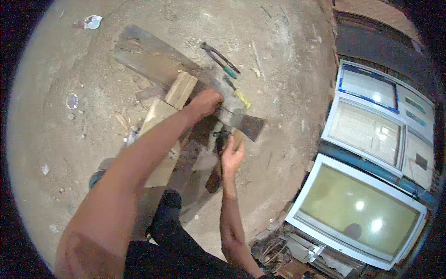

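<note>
An axe head (251, 126), dull metal with a flared blade, lies over the ground in the middle, its blade pointing right. My right hand (232, 157) is closed round the wooden handle below the head; the handle's dark end (214, 182) shows lower down. My left hand (206, 103) is curled into a fist at the head's other end. A thin dark piece sticks out beside that fist, but what the fingers hold is hidden. Just beyond lie a yellow-handled tool (242, 98) and pincers (218, 59) with a green grip.
A wide worn board (158, 53) lies at the far left, and a squared wooden block (181, 90) rests near my left wrist. White-framed window panels (357, 209) lean along the right side. Cables and scrap (274, 253) are heaped at the lower right.
</note>
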Motion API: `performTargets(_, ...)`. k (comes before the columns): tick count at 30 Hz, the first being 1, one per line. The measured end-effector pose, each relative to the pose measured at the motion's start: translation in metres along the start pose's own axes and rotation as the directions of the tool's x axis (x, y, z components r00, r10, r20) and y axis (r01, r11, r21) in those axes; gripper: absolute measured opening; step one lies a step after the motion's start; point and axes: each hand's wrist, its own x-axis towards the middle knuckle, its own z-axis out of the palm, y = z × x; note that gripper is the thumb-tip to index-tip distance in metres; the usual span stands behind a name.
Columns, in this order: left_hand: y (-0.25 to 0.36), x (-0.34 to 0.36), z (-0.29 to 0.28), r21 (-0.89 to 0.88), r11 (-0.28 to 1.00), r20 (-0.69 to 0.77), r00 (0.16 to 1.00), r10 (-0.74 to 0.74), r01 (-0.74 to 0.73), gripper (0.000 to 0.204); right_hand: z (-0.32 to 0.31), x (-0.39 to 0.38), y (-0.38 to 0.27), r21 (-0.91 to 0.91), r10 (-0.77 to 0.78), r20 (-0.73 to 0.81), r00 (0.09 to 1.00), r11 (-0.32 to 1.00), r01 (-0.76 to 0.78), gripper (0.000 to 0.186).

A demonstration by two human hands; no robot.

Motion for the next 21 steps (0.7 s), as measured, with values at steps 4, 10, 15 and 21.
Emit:
performTargets(4, -0.016, 0.001, 0.012, -0.031, 0.994, -0.167, 0.982, 0.094, -0.101, 0.039, -0.015, 0.004, -0.05, 0.153, 0.083, 0.016, 0.996, 0.985, -0.085, 0.054)
performTargets(10, 0.007, 0.009, 0.004, -0.201, 0.968, 0.014, 0.989, -0.149, 0.149, 0.05, 0.02, 0.025, 0.014, -0.106, -0.158, -0.047, 0.986, 0.983, 0.152, 0.044)
performTargets(15, -0.007, 0.008, 0.001, -0.009, 0.971, 0.115, 0.965, -0.237, 0.239, 0.058, -0.011, 0.036, -0.043, 0.162, 0.005, -0.035, 0.999, 0.987, 0.0, 0.045)
performTargets(21, -0.002, 0.01, 0.004, -0.133, 0.97, 0.087, 0.978, -0.191, 0.201, 0.057, 0.038, 0.041, 0.036, -0.116, -0.236, -0.045, 0.971, 0.966, 0.229, 0.053)
